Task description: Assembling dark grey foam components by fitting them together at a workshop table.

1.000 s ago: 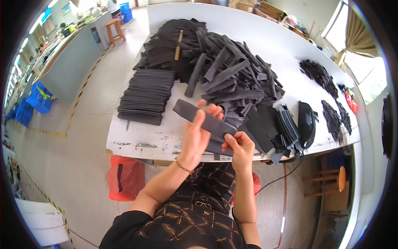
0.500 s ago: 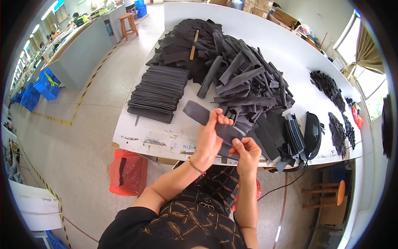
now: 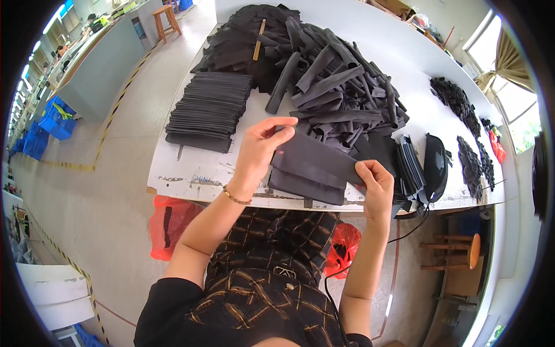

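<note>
Between my two hands stretches a black fabric strip (image 3: 321,157), held over the near edge of the table. My left hand (image 3: 259,151) pinches its far left corner between thumb and fingers. Its right end is gripped by my right hand (image 3: 377,186), thumb on top. Just beneath lies another flat black piece (image 3: 306,188) on the table edge, partly covered by the held strip. Left of my left hand sits a neat stack of folded black strips (image 3: 209,110). Beyond the held strip spreads a loose heap of black strips (image 3: 338,87).
The white table (image 3: 165,179) has a raised back panel. A wooden stick (image 3: 259,39) lies on the far heap. To the right are a standing bundle of black pieces (image 3: 409,165), a curved black item (image 3: 435,168) and small dark piles (image 3: 454,98). Red bags (image 3: 165,225) stand below.
My hands have moved apart, the left going left and up, the right going right and up. The strip is now stretched out between them. The view has shifted slightly.
</note>
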A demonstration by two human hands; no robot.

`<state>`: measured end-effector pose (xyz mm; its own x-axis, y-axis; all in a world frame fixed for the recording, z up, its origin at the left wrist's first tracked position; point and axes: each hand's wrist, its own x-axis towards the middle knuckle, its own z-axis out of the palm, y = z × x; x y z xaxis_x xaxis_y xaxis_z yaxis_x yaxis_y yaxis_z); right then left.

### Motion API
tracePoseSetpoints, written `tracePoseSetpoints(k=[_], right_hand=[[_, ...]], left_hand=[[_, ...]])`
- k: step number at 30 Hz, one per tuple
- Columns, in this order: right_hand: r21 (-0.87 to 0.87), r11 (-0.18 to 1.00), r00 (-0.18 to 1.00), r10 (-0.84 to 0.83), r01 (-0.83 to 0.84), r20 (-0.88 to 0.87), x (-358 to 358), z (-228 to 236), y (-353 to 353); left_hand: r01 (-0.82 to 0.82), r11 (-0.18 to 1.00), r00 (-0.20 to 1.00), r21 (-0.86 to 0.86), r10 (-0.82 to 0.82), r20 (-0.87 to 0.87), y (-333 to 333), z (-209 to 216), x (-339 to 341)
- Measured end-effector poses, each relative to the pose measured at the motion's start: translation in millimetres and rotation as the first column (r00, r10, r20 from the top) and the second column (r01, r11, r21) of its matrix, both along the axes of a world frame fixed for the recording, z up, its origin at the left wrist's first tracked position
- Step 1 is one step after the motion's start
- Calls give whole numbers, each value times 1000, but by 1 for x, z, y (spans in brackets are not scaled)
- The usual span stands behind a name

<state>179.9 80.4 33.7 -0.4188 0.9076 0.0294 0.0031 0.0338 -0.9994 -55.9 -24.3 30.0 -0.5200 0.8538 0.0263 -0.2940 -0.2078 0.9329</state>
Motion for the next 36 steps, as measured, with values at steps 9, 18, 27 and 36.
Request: tracePoseSetpoints(k=[9, 18, 27, 36], right_hand=[[77, 997, 927, -50, 23, 371, 16, -49, -30], [513, 834, 761, -465, 204, 453, 35, -47, -12], [683, 576, 369, -577, -449, 729, 30, -74, 43], [674, 381, 359, -627, -633, 691, 36, -79, 46]], left_hand=[[-84, 972, 794, -220, -68, -604, -41, -63, 9], [-379, 906, 578, 190, 391, -716, 23, -31, -51], [-324, 900, 843, -292, 134, -521, 139, -92, -153], [-36, 957, 993, -287, 3, -114, 125, -66, -119]])
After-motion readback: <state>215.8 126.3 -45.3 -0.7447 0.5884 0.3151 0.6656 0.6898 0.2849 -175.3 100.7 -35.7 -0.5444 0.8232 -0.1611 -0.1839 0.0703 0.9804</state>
